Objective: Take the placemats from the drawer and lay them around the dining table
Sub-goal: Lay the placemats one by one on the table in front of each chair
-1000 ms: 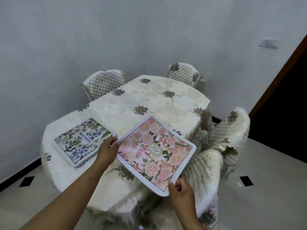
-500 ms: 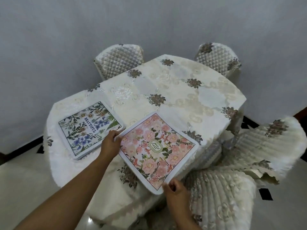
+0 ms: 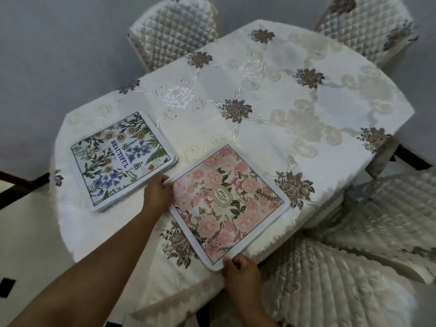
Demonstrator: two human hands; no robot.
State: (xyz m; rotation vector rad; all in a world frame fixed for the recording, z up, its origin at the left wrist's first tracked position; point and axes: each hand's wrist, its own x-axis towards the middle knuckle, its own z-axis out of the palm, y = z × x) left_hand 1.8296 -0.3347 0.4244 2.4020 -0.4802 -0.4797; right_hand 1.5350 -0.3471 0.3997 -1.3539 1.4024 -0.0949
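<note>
A pink floral placemat (image 3: 226,204) lies flat on the near edge of the dining table (image 3: 283,95), which is covered by a cream embroidered cloth. My left hand (image 3: 158,194) pinches the mat's left corner. My right hand (image 3: 240,270) grips its near corner at the table's edge. To the left lies a stack of placemats (image 3: 122,159); its top mat has blue and white flowers and the word BEAUTIFUL.
Four chairs with quilted cream covers ring the table: two at the far side (image 3: 174,27) (image 3: 368,24) and two close on the right (image 3: 387,208) (image 3: 330,284). A grey wall stands behind. Pale floor tiles show at the lower left.
The pink placemat came down from a raised tilt and now rests flat on the table. The view has moved closer and looks more steeply down.
</note>
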